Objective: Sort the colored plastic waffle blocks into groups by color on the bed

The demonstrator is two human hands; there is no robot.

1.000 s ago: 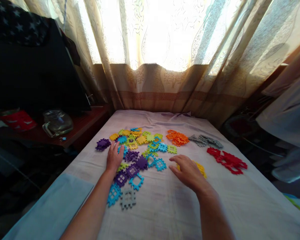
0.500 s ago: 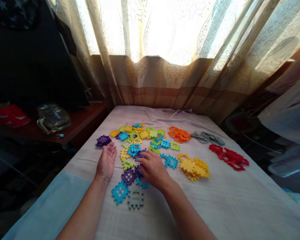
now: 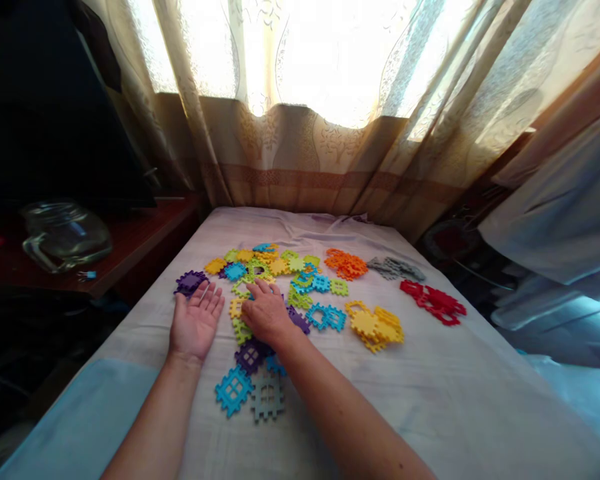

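My left hand (image 3: 197, 322) is palm up with its fingers stretched out, empty. It lies beside the small stack of purple notched plates (image 3: 191, 283). My right hand (image 3: 267, 311) reaches palm down over the mixed heap of interlocking plastic plates, its fingers apart. It covers part of a blue plate and sits beside a yellow plate (image 3: 237, 307) and a lime green plate (image 3: 242, 331). Just right of it lies a purple plate (image 3: 298, 320). Nearer to me are a purple window plate (image 3: 251, 357), a blue window plate (image 3: 234, 391) and a grey plate (image 3: 267, 398).
Colour-sorted piles of plates lie to the right on the bed sheet: orange (image 3: 346, 264), grey (image 3: 396, 269), red (image 3: 433, 302) and yellow (image 3: 375, 325). A glass jug (image 3: 65, 237) stands on the wooden cabinet (image 3: 145, 230) at left. Curtains (image 3: 300, 150) hang behind.
My right hand has moved left and slightly away from me, over the blue plate. The left hand stays palm up beside the purple stack. The view has turned slightly right.
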